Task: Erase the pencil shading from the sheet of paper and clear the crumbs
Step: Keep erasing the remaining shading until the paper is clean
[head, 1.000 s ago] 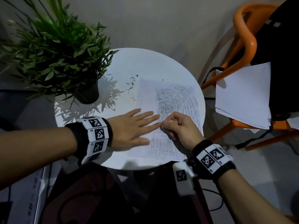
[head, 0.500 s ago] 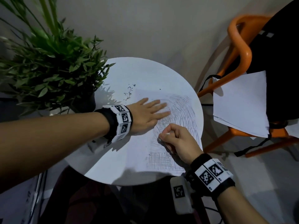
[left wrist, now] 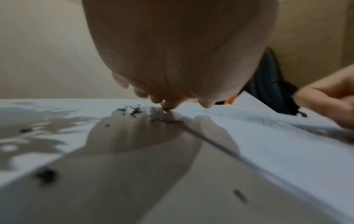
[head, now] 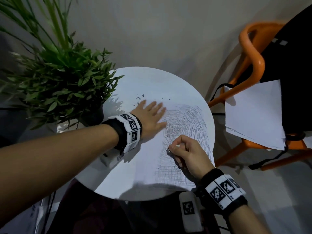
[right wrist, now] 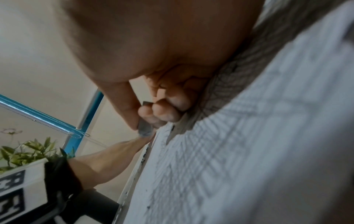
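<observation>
A white sheet of paper (head: 145,159) with grey pencil shading (head: 187,122) lies on the round white table (head: 157,81). My left hand (head: 152,115) lies flat with straight fingers on the sheet's far left edge, fingertips (left wrist: 166,106) beside dark eraser crumbs (head: 139,98). The crumbs (left wrist: 132,111) also show in the left wrist view. My right hand (head: 184,152) rests on the shaded area and pinches a small grey eraser (right wrist: 144,128) between thumb and fingertips. The eraser's tip (head: 169,150) touches the paper.
A potted green plant (head: 55,85) stands on the table's left side. An orange chair (head: 253,65) at the right carries loose white sheets (head: 256,115) and a black bag (head: 295,73). The wall is close behind the table.
My left hand has slid away from me across the sheet towards the crumbs at its far left edge. The right hand has stayed on the shading with the eraser.
</observation>
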Action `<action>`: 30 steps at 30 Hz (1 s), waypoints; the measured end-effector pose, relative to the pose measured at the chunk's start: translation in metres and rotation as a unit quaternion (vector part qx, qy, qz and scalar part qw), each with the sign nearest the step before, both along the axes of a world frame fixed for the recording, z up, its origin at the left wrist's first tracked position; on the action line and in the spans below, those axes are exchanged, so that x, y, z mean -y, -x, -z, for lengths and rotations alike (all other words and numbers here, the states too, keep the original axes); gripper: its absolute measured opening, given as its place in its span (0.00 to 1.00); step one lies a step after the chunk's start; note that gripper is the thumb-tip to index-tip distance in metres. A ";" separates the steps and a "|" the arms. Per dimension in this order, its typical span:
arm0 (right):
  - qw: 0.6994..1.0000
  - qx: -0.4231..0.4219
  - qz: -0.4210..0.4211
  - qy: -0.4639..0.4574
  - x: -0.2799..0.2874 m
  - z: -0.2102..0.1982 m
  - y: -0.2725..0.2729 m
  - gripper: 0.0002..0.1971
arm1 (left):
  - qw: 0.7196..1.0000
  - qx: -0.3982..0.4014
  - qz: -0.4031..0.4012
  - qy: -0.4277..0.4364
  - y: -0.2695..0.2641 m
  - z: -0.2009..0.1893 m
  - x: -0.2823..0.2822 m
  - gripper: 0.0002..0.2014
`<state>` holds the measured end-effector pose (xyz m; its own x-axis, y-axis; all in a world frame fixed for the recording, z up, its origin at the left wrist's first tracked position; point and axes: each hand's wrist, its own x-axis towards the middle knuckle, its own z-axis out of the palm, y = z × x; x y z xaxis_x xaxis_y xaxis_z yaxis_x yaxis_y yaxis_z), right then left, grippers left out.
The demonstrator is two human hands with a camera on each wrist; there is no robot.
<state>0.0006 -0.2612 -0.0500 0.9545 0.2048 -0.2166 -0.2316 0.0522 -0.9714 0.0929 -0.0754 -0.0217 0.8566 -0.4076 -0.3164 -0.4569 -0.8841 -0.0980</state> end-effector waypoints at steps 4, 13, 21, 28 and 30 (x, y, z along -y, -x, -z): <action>1.000 0.007 0.001 0.000 0.002 0.002 0.000 0.07 | 0.994 0.025 -0.102 0.036 -0.005 -0.005 -0.016 0.38; 1.000 0.002 0.009 -0.010 -0.003 0.002 -0.001 0.09 | 0.996 -0.041 0.022 0.080 0.037 -0.003 -0.008 0.32; 1.000 -0.024 0.015 0.009 -0.008 -0.014 0.005 0.08 | 0.995 -0.035 0.000 0.094 0.043 -0.009 -0.007 0.33; 0.999 -0.014 0.019 0.028 -0.009 -0.015 0.007 0.07 | 0.996 0.018 -0.077 0.035 0.033 -0.012 -0.017 0.36; 0.999 -0.013 0.019 0.034 -0.007 -0.014 0.005 0.07 | 0.992 0.000 -0.064 0.107 0.039 -0.018 -0.016 0.35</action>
